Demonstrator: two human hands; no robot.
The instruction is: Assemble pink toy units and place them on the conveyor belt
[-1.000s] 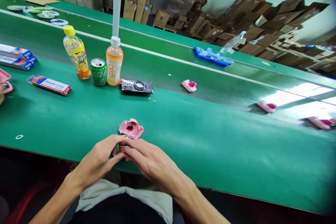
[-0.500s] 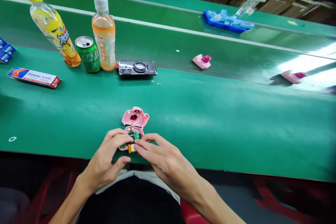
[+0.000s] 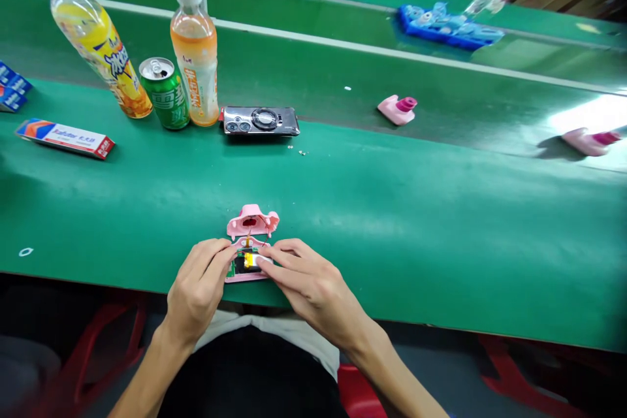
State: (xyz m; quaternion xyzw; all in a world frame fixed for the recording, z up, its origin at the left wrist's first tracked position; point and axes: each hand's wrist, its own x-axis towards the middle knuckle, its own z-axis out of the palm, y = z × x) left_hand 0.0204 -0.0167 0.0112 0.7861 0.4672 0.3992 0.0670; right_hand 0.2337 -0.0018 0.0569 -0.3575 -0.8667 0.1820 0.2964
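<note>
A pink plastic housing (image 3: pixel 245 277) lies opened near the front edge of the green table, with a green circuit board inside it. My left hand (image 3: pixel 198 284) grips the housing's left side. A small silvery battery with yellow tape (image 3: pixel 251 260) lies over the board, and the fingertips of my right hand (image 3: pixel 313 281) are closed on its right end. Just behind, the pink front shell (image 3: pixel 251 212) stands tilted, joined to the housing by thin wires.
Behind my hands stand a yellow-capped bottle (image 3: pixel 98 46), a green can (image 3: pixel 164 95), an orange drink bottle (image 3: pixel 196 59) and a phone (image 3: pixel 262 121). A long box (image 3: pixel 66 137) lies left. Pink parts (image 3: pixel 398 110) and a blue tray (image 3: pixel 441 29) sit farther back.
The battery has moved up over the board and turned, with my right fingers on it. My left thumb has come in to the housing. The front shell has tilted.
</note>
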